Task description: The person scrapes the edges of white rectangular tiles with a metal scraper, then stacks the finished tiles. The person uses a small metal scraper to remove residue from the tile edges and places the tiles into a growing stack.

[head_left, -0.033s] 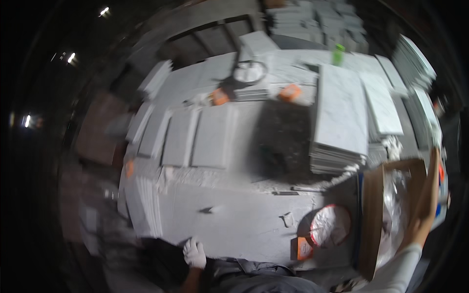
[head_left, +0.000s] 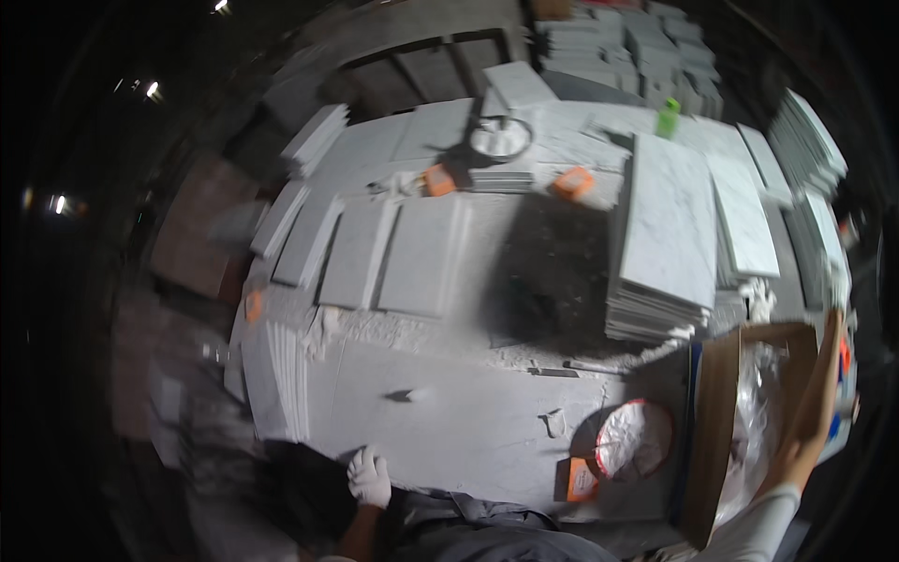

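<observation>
My left hand point(head_left: 370, 478), in a white glove, rests at the near edge of the grey work table point(head_left: 440, 436), with its fingers apart and nothing in them. Far to the right, my right arm stretches past an open cardboard box point(head_left: 719, 421). At its end my gloved right hand point(head_left: 835, 286) is at the near end of a row of upright white marble tiles point(head_left: 820, 225). Its fingers are small and blurred, so whether they grip a tile does not show. Clear plastic wrap point(head_left: 757, 403) lies inside the box.
A tall tile stack point(head_left: 667, 225) stands right of centre. Several tiles point(head_left: 412, 258) lie at the left, others point(head_left: 272, 379) lean upright nearer. A red-rimmed bowl point(head_left: 635, 440) and an orange box point(head_left: 581, 480) sit near me. Farther off are a round pan point(head_left: 501, 139) and a green bottle point(head_left: 668, 119).
The whole view has shifted slightly, so the far tiles and stacks appear a little more to the right. Both hands keep nearly the same places, the right still by the upright tiles.
</observation>
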A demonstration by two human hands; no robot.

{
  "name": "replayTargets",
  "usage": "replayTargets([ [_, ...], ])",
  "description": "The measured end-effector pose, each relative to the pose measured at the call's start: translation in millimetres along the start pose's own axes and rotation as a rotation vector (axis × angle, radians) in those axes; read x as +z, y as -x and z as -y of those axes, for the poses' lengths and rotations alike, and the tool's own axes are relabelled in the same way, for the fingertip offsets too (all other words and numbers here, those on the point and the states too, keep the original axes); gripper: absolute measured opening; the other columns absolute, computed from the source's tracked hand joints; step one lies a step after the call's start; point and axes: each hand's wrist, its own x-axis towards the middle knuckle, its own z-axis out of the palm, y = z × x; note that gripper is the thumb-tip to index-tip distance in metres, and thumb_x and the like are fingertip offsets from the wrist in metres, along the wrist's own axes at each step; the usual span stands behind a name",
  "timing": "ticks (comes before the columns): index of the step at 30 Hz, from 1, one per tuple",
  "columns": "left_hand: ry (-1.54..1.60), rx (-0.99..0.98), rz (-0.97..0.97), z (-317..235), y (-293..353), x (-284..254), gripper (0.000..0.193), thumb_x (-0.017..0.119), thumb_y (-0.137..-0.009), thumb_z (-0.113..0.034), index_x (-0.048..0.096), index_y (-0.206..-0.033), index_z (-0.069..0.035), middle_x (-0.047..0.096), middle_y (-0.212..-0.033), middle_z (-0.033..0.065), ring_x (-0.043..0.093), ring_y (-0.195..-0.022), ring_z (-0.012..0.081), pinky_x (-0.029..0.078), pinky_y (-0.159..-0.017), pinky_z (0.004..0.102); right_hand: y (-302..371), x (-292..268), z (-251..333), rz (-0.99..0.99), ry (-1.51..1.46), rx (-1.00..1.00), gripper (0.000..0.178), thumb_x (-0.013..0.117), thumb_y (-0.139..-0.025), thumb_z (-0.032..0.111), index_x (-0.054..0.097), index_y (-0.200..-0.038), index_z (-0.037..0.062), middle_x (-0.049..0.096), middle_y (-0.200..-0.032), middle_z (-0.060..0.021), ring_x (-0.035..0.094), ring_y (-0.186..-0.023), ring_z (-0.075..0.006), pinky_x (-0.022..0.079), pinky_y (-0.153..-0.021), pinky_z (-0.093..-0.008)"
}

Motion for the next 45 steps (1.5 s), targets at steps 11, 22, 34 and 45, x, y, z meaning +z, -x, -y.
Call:
replayTargets([
  [11,-0.007,-0.018,0.051,-5.9,-1.0,-9.5,0.045,0.066,-0.093,-0.037,0.060,-0.133,-0.016,0.058,-0.140,0.0109,0.053,-0.128,0.0351,0.043,-0.108,0.0492,53.2,73.4,-25.8,0.129,0.029,0.018,0.044,0.069,-0.100,0.044,0.072,-0.091,0.0004,0.068,-0.074,-0.0069,0.059,-0.066,-0.0140,0.049,-0.064,-0.0340],
  [22,0.072,-0.031,0.019,-11.4,-1.4,1.2,0.044,0.060,-0.097,-0.028,0.059,-0.136,-0.009,0.057,-0.141,0.0180,0.051,-0.129,0.0380,0.041,-0.109,0.0492,231.8,11.8,138.5,0.219,-0.356,-0.145,0.031,0.068,-0.100,0.025,0.074,-0.119,0.0012,0.075,-0.102,-0.0051,0.067,-0.092,-0.0123,0.053,-0.082,-0.0276],
  [34,0.059,0.044,0.092,-0.4,-5.0,-10.8,0.047,0.061,-0.097,-0.035,0.059,-0.135,-0.009,0.056,-0.143,0.0172,0.050,-0.131,0.0365,0.041,-0.110,0.0483,545.0,22.3,209.7,1.283,-0.294,-0.355,0.035,0.065,-0.103,0.036,0.071,-0.129,0.0132,0.072,-0.121,-0.0092,0.069,-0.110,-0.0245,0.054,-0.098,-0.0350],
  [45,0.632,0.967,0.043,-144.4,20.4,-114.2,0.035,0.071,-0.089,-0.020,0.068,-0.122,-0.009,0.063,-0.124,0.0169,0.063,-0.115,0.0342,0.054,-0.097,0.0418,696.8,231.9,247.8,1.554,-1.024,0.085,0.052,0.051,-0.110,0.032,0.046,-0.152,0.0006,0.058,-0.145,-0.0178,0.061,-0.128,-0.0222,0.047,-0.108,-0.0357],
])
